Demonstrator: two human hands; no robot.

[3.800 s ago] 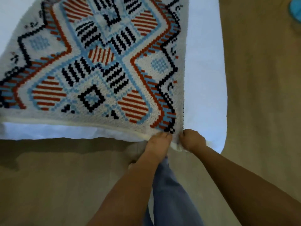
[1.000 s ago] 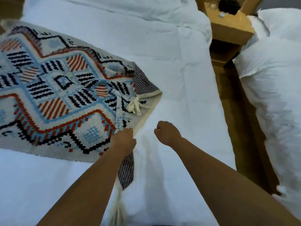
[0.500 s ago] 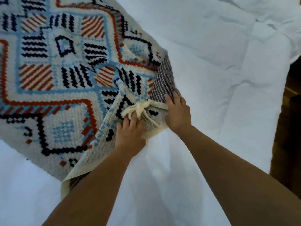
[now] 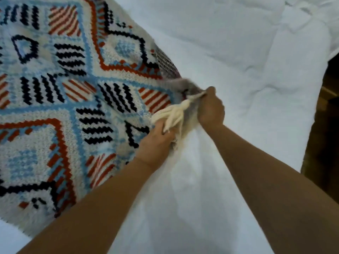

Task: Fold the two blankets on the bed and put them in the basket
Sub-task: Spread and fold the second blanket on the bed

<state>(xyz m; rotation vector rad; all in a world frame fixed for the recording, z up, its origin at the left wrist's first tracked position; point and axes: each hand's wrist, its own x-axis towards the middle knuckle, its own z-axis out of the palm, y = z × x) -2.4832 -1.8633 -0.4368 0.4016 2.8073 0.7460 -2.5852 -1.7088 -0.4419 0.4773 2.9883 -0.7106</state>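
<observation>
A knitted blanket (image 4: 73, 99) with blue, red and black diamond patterns lies folded over on the white bed, filling the left of the view. Its cream tassels (image 4: 171, 114) hang at the corner near the middle. My left hand (image 4: 156, 143) grips the blanket's edge just below the tassels. My right hand (image 4: 211, 110) pinches the corner just right of them, where the grey striped underside shows. Only one blanket is in view, and no basket.
The white duvet (image 4: 238, 61) of the bed spreads over the right and bottom of the view. Its right edge drops to a dark wooden floor (image 4: 328, 125).
Both hands have shifted right along the blanket's corner. My right hand has closed round the corner, and the tassels now lie between the hands.
</observation>
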